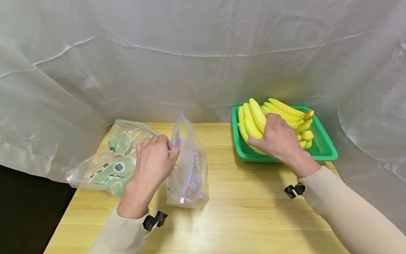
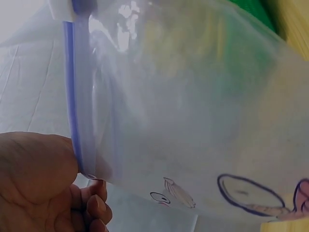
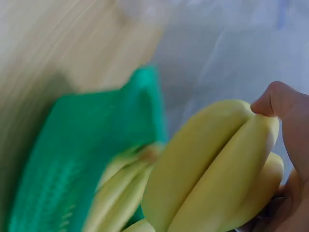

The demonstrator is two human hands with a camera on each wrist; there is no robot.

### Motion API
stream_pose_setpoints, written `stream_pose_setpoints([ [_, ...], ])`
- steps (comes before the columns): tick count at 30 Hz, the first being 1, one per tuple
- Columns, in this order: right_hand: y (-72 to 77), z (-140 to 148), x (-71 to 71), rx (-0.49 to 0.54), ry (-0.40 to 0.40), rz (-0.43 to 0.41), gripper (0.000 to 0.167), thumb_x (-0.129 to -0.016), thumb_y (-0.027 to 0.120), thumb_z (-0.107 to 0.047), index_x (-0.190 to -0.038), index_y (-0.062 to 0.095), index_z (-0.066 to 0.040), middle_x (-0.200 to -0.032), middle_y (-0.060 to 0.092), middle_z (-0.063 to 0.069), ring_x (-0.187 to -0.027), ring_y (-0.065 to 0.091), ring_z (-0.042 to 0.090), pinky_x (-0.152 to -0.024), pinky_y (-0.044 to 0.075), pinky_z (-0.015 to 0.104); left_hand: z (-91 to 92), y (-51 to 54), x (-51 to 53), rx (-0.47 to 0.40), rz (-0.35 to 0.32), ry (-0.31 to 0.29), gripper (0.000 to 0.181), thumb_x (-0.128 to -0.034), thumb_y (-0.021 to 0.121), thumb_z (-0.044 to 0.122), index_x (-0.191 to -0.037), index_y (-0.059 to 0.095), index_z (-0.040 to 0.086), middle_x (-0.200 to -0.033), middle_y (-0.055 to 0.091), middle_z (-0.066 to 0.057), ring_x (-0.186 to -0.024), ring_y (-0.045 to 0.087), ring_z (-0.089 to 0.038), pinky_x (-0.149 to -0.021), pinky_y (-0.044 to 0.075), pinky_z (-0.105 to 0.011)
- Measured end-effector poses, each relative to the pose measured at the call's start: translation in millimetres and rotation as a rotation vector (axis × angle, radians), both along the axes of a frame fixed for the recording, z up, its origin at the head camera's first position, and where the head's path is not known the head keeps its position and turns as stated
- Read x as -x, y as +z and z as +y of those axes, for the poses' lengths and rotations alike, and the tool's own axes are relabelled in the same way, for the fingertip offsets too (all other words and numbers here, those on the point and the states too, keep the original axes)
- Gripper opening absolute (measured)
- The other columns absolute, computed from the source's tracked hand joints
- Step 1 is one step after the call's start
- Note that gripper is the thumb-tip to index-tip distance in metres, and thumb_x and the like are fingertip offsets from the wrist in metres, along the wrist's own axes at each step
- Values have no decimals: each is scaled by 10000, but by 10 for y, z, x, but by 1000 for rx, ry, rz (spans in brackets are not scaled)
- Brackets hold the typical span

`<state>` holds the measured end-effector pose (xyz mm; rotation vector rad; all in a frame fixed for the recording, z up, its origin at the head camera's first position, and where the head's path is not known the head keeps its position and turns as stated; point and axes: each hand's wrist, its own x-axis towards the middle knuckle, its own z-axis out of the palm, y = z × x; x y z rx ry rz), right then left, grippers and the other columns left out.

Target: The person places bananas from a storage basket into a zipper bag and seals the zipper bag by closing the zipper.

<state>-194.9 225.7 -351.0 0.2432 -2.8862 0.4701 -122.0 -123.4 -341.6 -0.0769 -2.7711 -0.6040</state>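
Note:
My left hand (image 1: pixel 153 160) pinches the rim of a clear zip bag (image 1: pixel 200 165) with a purple zipper and purple cartoon prints. The bag stands upright on the table, its mouth spread apart. In the left wrist view the thumb presses the purple zipper strip (image 2: pixel 71 101), the other fingers curled behind it. My right hand (image 1: pixel 280 137) grips a bunch of bananas (image 1: pixel 253 118) over the left part of a green basket (image 1: pixel 328 151). Close up in the right wrist view, the thumb lies on the tips of the held bananas (image 3: pixel 212 169); the fingers beneath are partly hidden.
More bananas (image 1: pixel 287 107) lie in the basket, right of the held bunch. A second clear zip bag (image 1: pixel 117 173) with green dinosaur prints lies flat at the left. Grey sheeting (image 1: pixel 203 77) hangs behind and beside the wooden table (image 1: pixel 244 211).

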Motion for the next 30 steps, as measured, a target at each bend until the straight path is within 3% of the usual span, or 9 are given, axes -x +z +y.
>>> stream_pose_setpoints([
  [5, 381, -376, -372, 60, 134, -47, 691, -774, 786, -456, -1239, 522, -18, -969, 564, 96, -776, 560, 264, -628, 472, 387, 16, -11, 6, -6, 9, -16, 162, -888, 573, 179, -750, 524, 109, -740, 545, -86, -766, 510, -353, -758, 344, -459],
  [9, 584, -629, -673, 67, 288, -30, 739, -754, 800, -457, -1309, 526, -53, -995, 579, 55, -799, 561, 209, -668, 487, 358, 33, -19, 5, 2, 25, -33, 153, -908, 582, 184, -782, 552, 103, -766, 566, -90, -830, 550, -373, -780, 355, -465],
  [13, 671, -822, -893, 27, 446, -10, 740, -733, 803, -471, -1290, 533, -66, -1002, 573, 25, -808, 538, 164, -668, 478, 317, 45, -18, 13, 10, 28, -43, 163, -951, 582, 186, -818, 579, 92, -791, 583, -94, -873, 568, -385, -803, 363, -473],
  [17, 653, -947, -973, -47, 535, 24, 727, -727, 788, -500, -1245, 545, -50, -1012, 578, 25, -791, 522, 142, -647, 465, 286, 39, -17, 8, 14, 28, -42, 174, -989, 570, 157, -846, 598, 62, -799, 592, -109, -853, 559, -388, -798, 369, -478],
  [23, 575, -992, -910, -149, 511, -45, 623, -711, 759, -516, -1095, 563, -67, -892, 529, 4, -718, 489, 146, -569, 422, 277, 57, -16, -13, -25, 4, -55, 171, -980, 545, 163, -844, 593, 73, -798, 581, -95, -818, 525, -352, -789, 362, -448],
  [30, 484, -989, -768, -336, 343, -196, 560, -726, 711, -518, -993, 535, -58, -818, 505, 33, -681, 498, 195, -542, 414, 325, 243, -34, -73, -35, 54, -127, 144, -950, 590, 165, -817, 568, 112, -751, 545, -44, -765, 493, -304, -761, 363, -415],
])
